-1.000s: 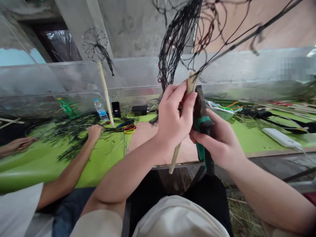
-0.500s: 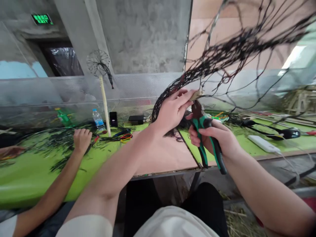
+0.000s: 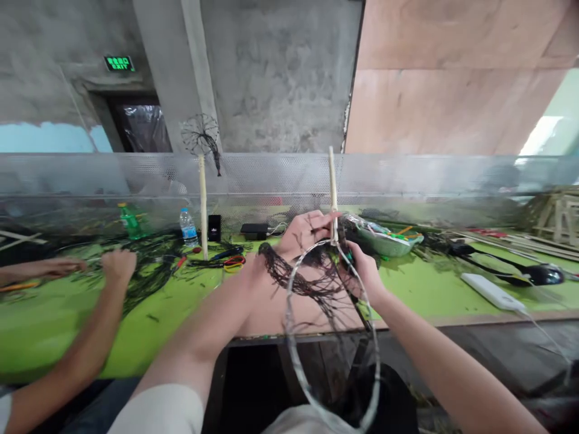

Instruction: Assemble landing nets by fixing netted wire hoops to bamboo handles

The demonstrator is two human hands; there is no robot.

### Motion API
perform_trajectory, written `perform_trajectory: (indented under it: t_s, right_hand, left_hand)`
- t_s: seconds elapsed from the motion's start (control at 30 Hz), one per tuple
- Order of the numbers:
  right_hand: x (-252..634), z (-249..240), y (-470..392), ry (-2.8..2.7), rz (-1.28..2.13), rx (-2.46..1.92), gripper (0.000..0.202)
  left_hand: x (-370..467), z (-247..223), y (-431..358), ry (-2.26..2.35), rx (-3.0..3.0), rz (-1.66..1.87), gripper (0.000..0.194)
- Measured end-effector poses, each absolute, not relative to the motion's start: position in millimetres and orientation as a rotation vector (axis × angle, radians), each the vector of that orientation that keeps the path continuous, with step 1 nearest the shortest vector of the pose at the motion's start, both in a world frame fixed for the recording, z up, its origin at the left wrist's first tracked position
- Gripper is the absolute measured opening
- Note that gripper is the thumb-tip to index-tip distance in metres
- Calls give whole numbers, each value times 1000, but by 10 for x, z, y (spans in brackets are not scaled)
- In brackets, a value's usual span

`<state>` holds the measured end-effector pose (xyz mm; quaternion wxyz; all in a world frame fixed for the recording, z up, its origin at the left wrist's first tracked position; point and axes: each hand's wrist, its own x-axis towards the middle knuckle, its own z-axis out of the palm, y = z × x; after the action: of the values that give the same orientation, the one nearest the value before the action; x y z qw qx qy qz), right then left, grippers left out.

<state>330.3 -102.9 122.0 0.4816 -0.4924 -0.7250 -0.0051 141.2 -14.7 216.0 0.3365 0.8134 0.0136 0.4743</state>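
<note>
My left hand (image 3: 304, 234) is closed round a pale wooden stick (image 3: 333, 181), which points upward. From its lower end a wire hoop (image 3: 292, 313) wrapped in light material hangs down towards my lap. A tangle of dark knotted cord netting (image 3: 307, 283) droops over my left wrist and behind the hoop. Close to the joint of stick and hoop, my right hand (image 3: 368, 274) is closed on the pliers (image 3: 348, 257). Only a bit of their green grip shows; the jaws are hidden or too blurred to make out.
A co-worker's hands (image 3: 118, 265) handle dark strands at the left. Behind stand a water bottle (image 3: 187, 228), a green bottle (image 3: 130, 223) and a post (image 3: 203, 208) with a wire tree shape. A green basket (image 3: 398, 244) and white power strip (image 3: 491, 292) lie to the right.
The stick and netting have turned over: the netting reached up to the right, and now hoop and netting hang down towards me. Both hands moved lower; the pliers are mostly hidden now.
</note>
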Motion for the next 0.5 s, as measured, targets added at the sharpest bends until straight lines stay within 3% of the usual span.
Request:
perform_trajectory:
  t_s: [0.1, 0.17, 0.3, 0.5]
  right_hand:
    - [3341, 1202, -965, -1829, -209, -1154, 51]
    - [3369, 1209, -935, -1876, -318, -1126, 50]
    - [3410, 1258, -913, -1965, -474, -1100, 47]
    - [3484, 1359, -922, -2062, -620, -1090, 47]
  left_hand:
    - [1445, 1988, -125, 25, 1668, 1165, 71]
    - [1471, 1914, -112, 107, 1397, 1096, 63]
    - [1448, 1902, -140, 222, 1217, 890, 23]
    - [1341, 1936, -254, 224, 1176, 878, 32]
